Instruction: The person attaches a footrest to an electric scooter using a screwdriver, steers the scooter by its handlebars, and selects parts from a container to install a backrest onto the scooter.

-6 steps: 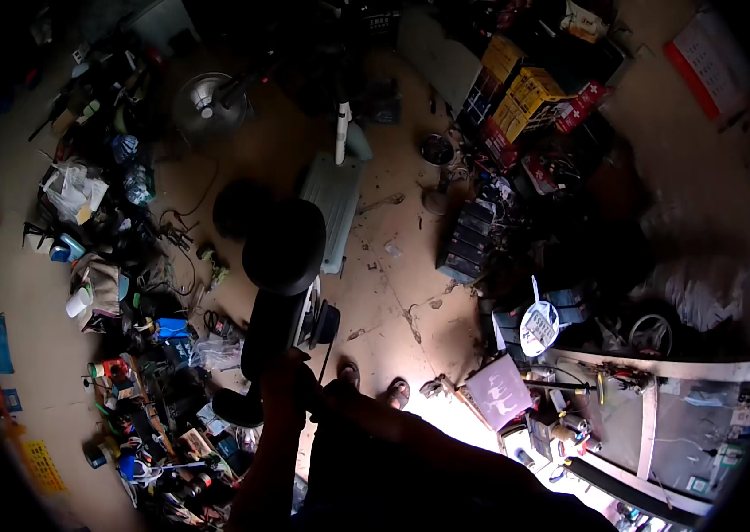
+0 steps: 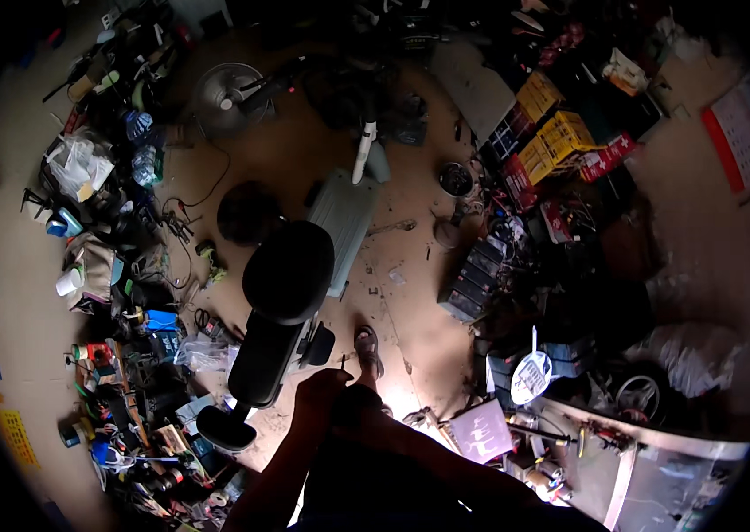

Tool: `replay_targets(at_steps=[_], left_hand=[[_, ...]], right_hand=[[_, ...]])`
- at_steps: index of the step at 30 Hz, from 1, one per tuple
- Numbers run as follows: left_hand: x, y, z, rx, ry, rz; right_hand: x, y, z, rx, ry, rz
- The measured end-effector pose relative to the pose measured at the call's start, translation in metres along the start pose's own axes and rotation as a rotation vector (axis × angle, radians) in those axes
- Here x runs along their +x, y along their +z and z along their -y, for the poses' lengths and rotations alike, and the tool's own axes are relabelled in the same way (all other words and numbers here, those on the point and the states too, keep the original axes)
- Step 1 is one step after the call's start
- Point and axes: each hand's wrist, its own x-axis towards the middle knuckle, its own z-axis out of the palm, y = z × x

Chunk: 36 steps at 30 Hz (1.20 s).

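A thin rod point(image 2: 343, 362), probably light, stiff and best held low, juts beside the left hand point(image 2: 320, 390) and right hand point(image 2: 363, 413), whose shadowed grasps cannot be told.

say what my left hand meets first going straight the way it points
Seemingly the sandaled foot just beyond the left hand in the picture; it may lie lower, depth is unclear.

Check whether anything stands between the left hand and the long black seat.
Nothing visible does: only floor shows between the left hand and the seat. A black pad on the scooter juts out just ahead of the hand, beside that gap.
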Motion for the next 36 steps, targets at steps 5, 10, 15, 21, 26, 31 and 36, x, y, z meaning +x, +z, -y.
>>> replay_targets(at_steps=[5,10,15,21,26,31,36], left_hand=[[0.085,0.043,-0.021,-0.113,-0.114,0.046],[0.193,0.070,-0.006,-0.440,-0.242,-0.014],[0.282,0.080,0.017,-0.619,-0.215,0.013],[0.399,0.106,0.068,-0.563,0.018,-0.056],[0.471,0.122,0.072,-1.045,-0.159,-0.196],[0.545,0.141,0.129,-1.042,-0.216,-0.244],[0.599,0.147,0.191,-0.979,-0.146,-0.249]], right_hand=[[0.041,-0.119,-0.011,0.282,0.409,0.312],[0.085,-0.164,-0.100,0.445,0.491,0.189],[0.157,-0.212,-0.171,0.378,0.456,0.068],[0.290,-0.272,-0.318,0.144,0.501,0.235],[0.401,-0.305,-0.385,-0.336,0.234,0.401],[0.479,-0.304,-0.440,-0.297,0.072,0.443],[0.516,-0.271,-0.477,-0.040,0.219,0.488]])
